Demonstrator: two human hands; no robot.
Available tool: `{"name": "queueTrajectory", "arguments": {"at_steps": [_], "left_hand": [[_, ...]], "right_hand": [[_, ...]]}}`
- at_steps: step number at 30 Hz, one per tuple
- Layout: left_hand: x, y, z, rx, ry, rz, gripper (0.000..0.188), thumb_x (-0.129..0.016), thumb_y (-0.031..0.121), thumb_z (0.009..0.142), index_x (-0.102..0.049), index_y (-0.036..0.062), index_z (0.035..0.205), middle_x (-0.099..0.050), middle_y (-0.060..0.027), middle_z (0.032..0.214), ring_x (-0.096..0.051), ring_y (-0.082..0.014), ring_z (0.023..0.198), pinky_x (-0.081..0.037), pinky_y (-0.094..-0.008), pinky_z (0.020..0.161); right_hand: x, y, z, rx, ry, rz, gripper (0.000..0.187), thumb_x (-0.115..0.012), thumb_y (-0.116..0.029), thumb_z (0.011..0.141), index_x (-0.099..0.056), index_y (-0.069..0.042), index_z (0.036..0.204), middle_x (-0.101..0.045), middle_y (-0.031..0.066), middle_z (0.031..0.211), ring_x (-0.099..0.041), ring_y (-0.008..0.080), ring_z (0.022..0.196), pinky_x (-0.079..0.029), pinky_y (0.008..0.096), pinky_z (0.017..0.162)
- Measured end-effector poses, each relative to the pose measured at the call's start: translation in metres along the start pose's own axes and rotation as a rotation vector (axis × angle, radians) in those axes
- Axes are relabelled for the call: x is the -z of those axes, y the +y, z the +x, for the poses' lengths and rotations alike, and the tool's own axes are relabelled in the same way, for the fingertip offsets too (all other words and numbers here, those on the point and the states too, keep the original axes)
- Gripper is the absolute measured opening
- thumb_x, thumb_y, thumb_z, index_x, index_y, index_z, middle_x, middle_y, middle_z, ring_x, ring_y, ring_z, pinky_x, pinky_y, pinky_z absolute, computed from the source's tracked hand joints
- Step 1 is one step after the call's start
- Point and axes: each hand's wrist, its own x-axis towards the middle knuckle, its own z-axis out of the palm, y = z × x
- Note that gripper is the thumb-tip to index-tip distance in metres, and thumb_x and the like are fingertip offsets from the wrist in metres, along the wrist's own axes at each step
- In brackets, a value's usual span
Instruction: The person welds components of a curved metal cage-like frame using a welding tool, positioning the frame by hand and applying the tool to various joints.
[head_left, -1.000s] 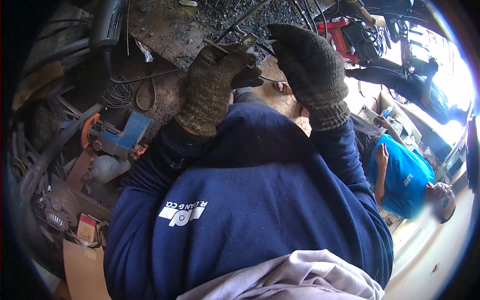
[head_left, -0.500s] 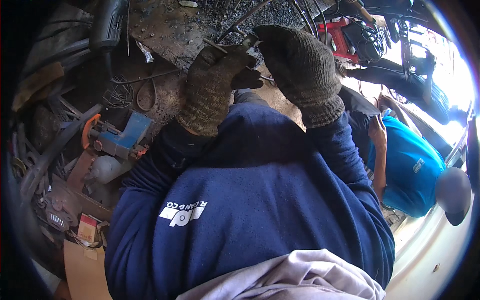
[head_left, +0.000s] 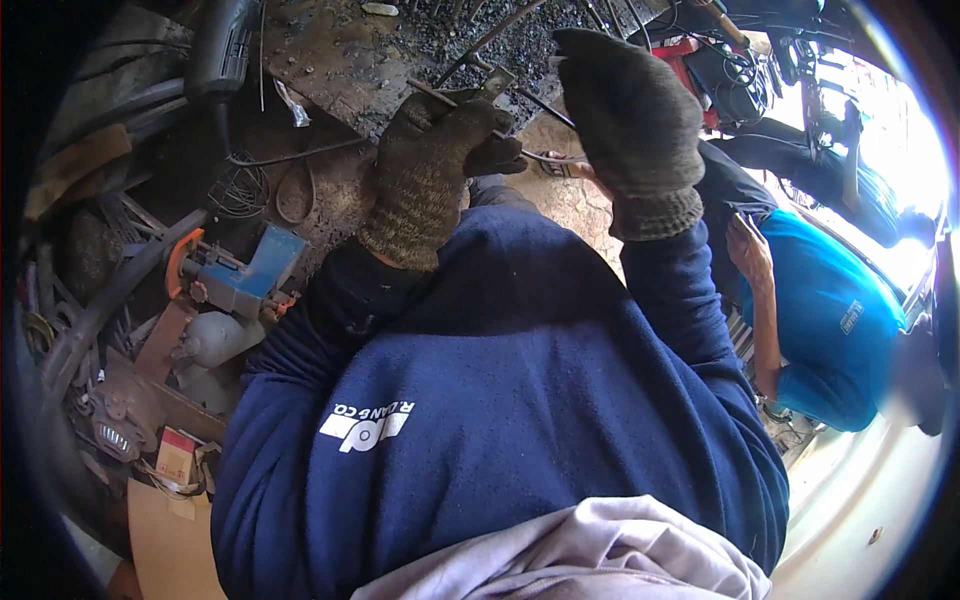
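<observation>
My left hand (head_left: pixel 425 170), in a dirty knitted glove, is closed around a thin metal rod (head_left: pixel 430 92). One end of the rod sticks out past the fingers; what seems to be its other part emerges beyond the thumb. A small flat metal tab (head_left: pixel 497 80) shows just above the left fingers; whether it joins the rod, I cannot tell. My right hand (head_left: pixel 638 135), gloved the same way, is raised to the right, apart from the tab. Its fingers stretch up and to the left, with nothing visible in them; its palm side is hidden.
A dirty worktop (head_left: pixel 330 60) with dark grit and several rods lies ahead. At left are a dark power tool (head_left: pixel 215 75), a blue clamp-like tool (head_left: pixel 265 265) and coiled wire (head_left: pixel 238 190). A person in a blue shirt (head_left: pixel 835 310) is close on my right.
My right hand has moved right, away from the tab and my left hand, uncovering the tab and more rod. My left hand has barely moved. The person at right has shifted slightly.
</observation>
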Motion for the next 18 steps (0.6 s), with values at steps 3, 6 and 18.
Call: {"name": "queueTrajectory", "arguments": {"at_steps": [3,6,18], "left_hand": [[0.009,-0.005,-0.003,-0.113,-0.077,0.073,0.023,-0.062,0.009,0.098,-0.065,-0.0033,0.117,-0.07,-0.0148,0.105,-0.073,-0.024,0.089,-0.064,-0.037,0.077],[0.006,0.002,-0.002,0.105,-0.071,-0.095,0.022,-0.061,0.006,0.098,-0.065,-0.0012,0.119,-0.07,-0.0134,0.107,-0.073,-0.0233,0.092,-0.063,-0.0362,0.079],[-0.011,-0.004,-0.002,0.102,-0.032,-0.121,0.021,-0.065,0.011,0.096,-0.067,-0.003,0.112,-0.072,-0.0134,0.096,-0.073,-0.021,0.078,-0.064,-0.0322,0.07]], "right_hand": [[0.002,0.005,-0.008,-0.054,0.041,0.187,0.028,-0.072,-0.018,0.091,-0.072,-0.009,0.118,-0.075,0.0086,0.101,-0.073,0.0187,0.092,-0.056,0.032,0.081],[0.007,0.001,-0.013,-0.099,0.03,0.155,0.026,-0.071,-0.016,0.093,-0.071,-0.007,0.117,-0.075,0.0084,0.102,-0.072,0.0176,0.093,-0.056,0.0305,0.082],[0.004,0.011,-0.028,-0.181,0.119,0.352,0.021,-0.073,-0.013,0.088,-0.074,-0.009,0.109,-0.075,0.0117,0.099,-0.073,0.0244,0.091,-0.056,0.0346,0.08]]}}
